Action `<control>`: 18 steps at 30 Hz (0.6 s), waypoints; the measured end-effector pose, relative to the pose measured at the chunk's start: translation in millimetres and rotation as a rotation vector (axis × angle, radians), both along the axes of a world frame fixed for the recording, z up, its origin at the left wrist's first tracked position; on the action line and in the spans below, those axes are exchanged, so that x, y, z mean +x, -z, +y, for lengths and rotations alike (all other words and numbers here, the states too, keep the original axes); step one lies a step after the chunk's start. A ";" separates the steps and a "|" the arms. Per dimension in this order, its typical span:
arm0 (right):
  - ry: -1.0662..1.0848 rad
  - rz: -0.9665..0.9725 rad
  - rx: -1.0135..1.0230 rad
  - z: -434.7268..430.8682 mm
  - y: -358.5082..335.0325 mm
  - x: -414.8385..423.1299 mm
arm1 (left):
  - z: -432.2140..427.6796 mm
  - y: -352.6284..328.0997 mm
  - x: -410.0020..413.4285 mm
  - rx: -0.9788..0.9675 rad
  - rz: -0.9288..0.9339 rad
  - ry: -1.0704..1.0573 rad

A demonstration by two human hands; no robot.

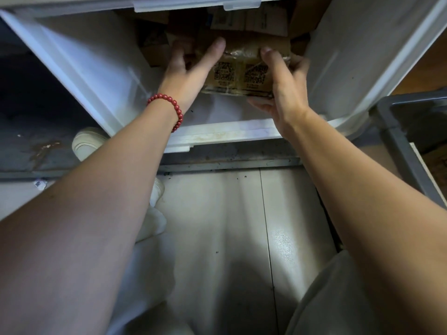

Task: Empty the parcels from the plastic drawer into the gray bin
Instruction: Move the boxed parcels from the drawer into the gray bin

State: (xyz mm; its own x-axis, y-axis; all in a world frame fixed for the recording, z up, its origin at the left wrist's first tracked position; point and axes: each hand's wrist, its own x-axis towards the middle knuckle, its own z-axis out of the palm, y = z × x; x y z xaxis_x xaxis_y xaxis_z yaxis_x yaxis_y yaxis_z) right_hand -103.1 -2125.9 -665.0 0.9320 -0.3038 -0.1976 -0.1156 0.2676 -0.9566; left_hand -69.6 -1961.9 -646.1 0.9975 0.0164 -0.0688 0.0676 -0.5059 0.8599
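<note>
The white plastic drawer (92, 68) stands pulled out in front of me. Both my hands reach into it. Between them is a brown cardboard parcel (239, 73) with two QR codes and clear tape. My left hand (191, 68), with a red bead bracelet at the wrist, lies against the parcel's left side with thumb on top. My right hand (283, 85) grips the parcel's right end, thumb on top and fingers below. Several more cardboard parcels (242, 20) lie in the dark at the back of the drawer. The gray bin (399, 141) shows at the right edge.
A closed drawer front (193, 3) hangs above the open one. A white shoe (87, 141) sits on the dark floor at the left. Pale floor tiles (229, 226) stretch below between my arms. White trousers (150, 274) show at the bottom.
</note>
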 end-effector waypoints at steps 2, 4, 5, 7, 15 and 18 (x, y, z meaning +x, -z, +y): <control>0.013 -0.002 0.026 0.7 -1.1 -7.1 | -1.5 -4.6 -3.6 0.007 0.007 0.005; 0.008 0.006 0.024 -1.2 -3.3 -17.2 | -4.4 -7.8 -8.0 -0.020 0.037 0.012; 0.001 0.008 0.014 -3.4 -3.8 -23.6 | -4.5 -8.7 -10.9 -0.042 0.067 0.020; -0.013 0.007 -0.020 -10.0 -4.8 -38.4 | -4.3 -11.9 -19.3 -0.109 0.094 0.061; -0.077 0.062 -0.276 -34.9 -16.2 -88.1 | -12.9 -17.1 -66.0 -0.140 0.081 0.169; -0.099 0.067 -0.273 -35.5 -22.3 -106.5 | -13.2 -21.5 -78.9 -0.063 0.040 0.203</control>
State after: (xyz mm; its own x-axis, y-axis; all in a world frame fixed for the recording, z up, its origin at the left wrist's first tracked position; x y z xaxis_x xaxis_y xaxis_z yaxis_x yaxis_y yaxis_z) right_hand -209.6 -2161.4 -642.7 0.9473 -0.2625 -0.1834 -0.1940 -0.0147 -0.9809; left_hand -148.5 -1975.1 -624.6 0.9765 -0.1896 -0.1027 0.0045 -0.4583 0.8888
